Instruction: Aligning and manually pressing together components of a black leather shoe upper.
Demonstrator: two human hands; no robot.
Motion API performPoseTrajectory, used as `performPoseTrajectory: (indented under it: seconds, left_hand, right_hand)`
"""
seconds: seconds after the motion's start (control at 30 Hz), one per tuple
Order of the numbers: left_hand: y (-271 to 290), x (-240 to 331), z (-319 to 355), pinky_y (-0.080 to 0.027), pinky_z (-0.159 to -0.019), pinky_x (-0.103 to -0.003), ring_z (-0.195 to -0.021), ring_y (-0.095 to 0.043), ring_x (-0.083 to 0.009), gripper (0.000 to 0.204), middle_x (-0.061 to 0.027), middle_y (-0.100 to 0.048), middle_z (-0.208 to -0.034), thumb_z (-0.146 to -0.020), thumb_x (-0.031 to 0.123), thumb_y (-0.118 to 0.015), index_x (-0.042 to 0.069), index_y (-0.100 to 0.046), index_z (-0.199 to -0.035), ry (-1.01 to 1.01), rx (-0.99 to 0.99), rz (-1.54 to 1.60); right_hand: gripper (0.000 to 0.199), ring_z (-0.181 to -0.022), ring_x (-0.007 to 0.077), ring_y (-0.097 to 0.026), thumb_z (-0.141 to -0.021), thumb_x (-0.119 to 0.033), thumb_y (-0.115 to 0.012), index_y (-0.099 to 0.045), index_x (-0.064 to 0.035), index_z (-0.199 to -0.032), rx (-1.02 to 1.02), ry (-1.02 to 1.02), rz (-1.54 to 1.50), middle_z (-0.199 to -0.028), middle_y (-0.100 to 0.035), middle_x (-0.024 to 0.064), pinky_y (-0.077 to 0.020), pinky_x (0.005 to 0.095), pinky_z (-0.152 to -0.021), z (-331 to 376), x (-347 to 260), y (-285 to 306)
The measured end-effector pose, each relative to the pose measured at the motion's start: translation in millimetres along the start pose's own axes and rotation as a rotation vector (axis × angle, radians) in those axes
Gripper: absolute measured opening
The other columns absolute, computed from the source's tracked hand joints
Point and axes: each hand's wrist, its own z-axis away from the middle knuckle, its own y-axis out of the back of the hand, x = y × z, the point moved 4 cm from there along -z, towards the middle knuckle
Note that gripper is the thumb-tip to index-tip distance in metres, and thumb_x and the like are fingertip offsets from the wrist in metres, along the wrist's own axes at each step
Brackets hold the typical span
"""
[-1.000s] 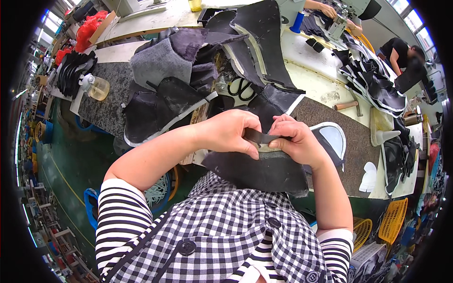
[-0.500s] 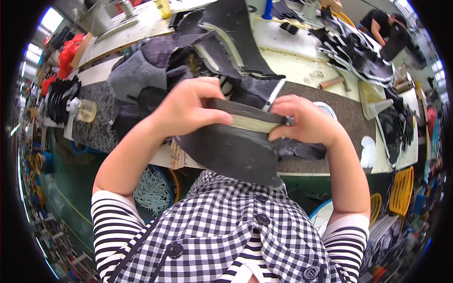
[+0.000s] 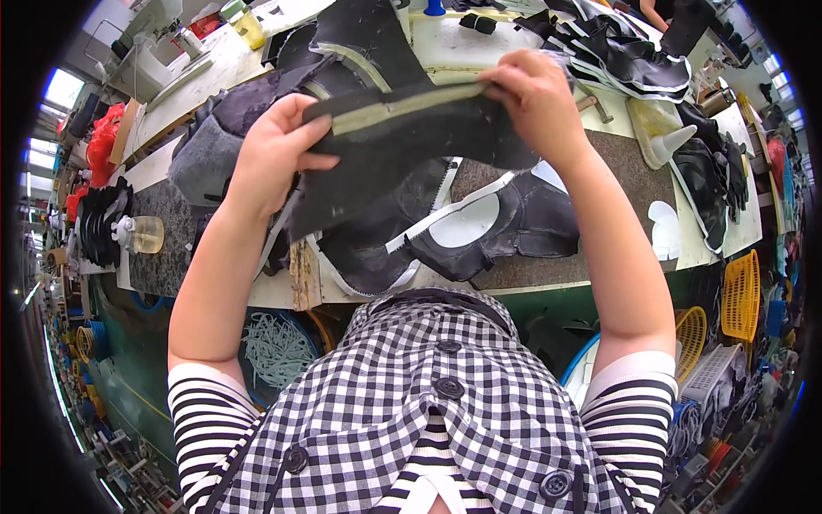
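I hold a black fabric piece (image 3: 402, 141) with a pale beige strip along its top edge, lifted above the workbench. My left hand (image 3: 274, 154) grips its left end, thumb on top. My right hand (image 3: 535, 94) pinches the right end of the strip. Under it on the bench lie more black cut pieces with white edging (image 3: 479, 227) on a brown mat (image 3: 616, 184).
Heaps of black and grey cut pieces (image 3: 214, 146) cover the bench's far side. A clear bottle (image 3: 141, 233) stands at left. Yellow baskets (image 3: 741, 295) sit at right. A white cone (image 3: 676, 141) lies near the black stack at right. Another person works at the far right top.
I have raised the black piece from lap height up over the bench, and both hands have moved apart along its strip edge.
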Motion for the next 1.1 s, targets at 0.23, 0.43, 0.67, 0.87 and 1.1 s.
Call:
performPoseTrajectory:
  seconds: [0.23, 0.43, 0.67, 0.87, 1.1]
  left_hand:
    - [3.9, -27.2, -19.0, -0.059, -0.082, -0.041, -0.096, -0.064, -0.0199, 0.013, -0.0095, -0.064, -0.102, -0.093, 0.008, -0.059, -0.001, -0.058, -0.102, 0.123, 0.125, 0.262]
    - [-21.4, -33.8, -31.2, -0.058, -0.082, -0.038, -0.098, -0.063, -0.0177, 0.013, -0.0068, -0.063, -0.105, -0.092, 0.009, -0.06, 0.002, -0.059, -0.104, 0.191, 0.136, 0.225]
    - [-36.2, -52.4, -46.1, -0.059, -0.082, -0.039, -0.096, -0.063, -0.0184, 0.015, -0.0066, -0.062, -0.101, -0.094, 0.013, -0.061, 0.0, -0.06, -0.102, 0.216, 0.091, 0.279]
    - [-67.0, -66.4, -10.7, -0.061, -0.073, -0.039, -0.088, -0.064, -0.0191, 0.014, -0.0076, -0.064, -0.096, -0.092, 0.012, -0.063, 0.0, -0.06, -0.099, 0.386, -0.083, 0.18]
    - [-105.4, -50.1, 42.9, -0.056, -0.07, -0.032, -0.09, -0.061, -0.0126, 0.019, -0.0024, -0.064, -0.096, -0.091, 0.022, -0.066, 0.005, -0.061, -0.1, 0.471, -0.201, 0.181]
  right_hand:
    - [0.042, -0.116, 0.0317, -0.05, -0.074, -0.002, -0.064, -0.061, -0.0133, -0.114, -0.241, -0.151, -0.15, -0.118, -0.055, 0.0104, -0.037, 0.0459, -0.103, 133.3, -14.7, -14.2]
    - [0.039, -0.129, 0.0245, -0.044, -0.071, -0.007, -0.065, -0.065, -0.0173, -0.109, -0.6, -0.092, -0.267, -0.131, -0.053, 0.0042, -0.0282, 0.0496, -0.112, 224.1, -65.8, -61.6]
    - [0.02, -0.084, 0.0259, -0.065, -0.078, -0.004, -0.069, -0.064, -0.0062, -0.097, -0.613, -0.512, -0.82, -0.09, -0.067, 0.0111, -0.0501, 0.0376, -0.074, 163.9, -53.2, -14.0]
    - [0.023, -0.069, 0.0089, -0.054, -0.08, -0.008, -0.073, -0.062, -0.0034, -0.1, -0.76, -0.603, -0.931, -0.078, -0.061, 0.0044, -0.0457, 0.0256, -0.064, 81.5, -64.3, 47.2]
    - [0.026, -0.071, 0.0135, -0.06, -0.08, -0.008, -0.074, -0.061, -0.0046, -0.102, -0.695, -0.62, -0.99, -0.08, -0.065, 0.0061, -0.0483, 0.0279, -0.066, 86.5, -74.7, 43.0]
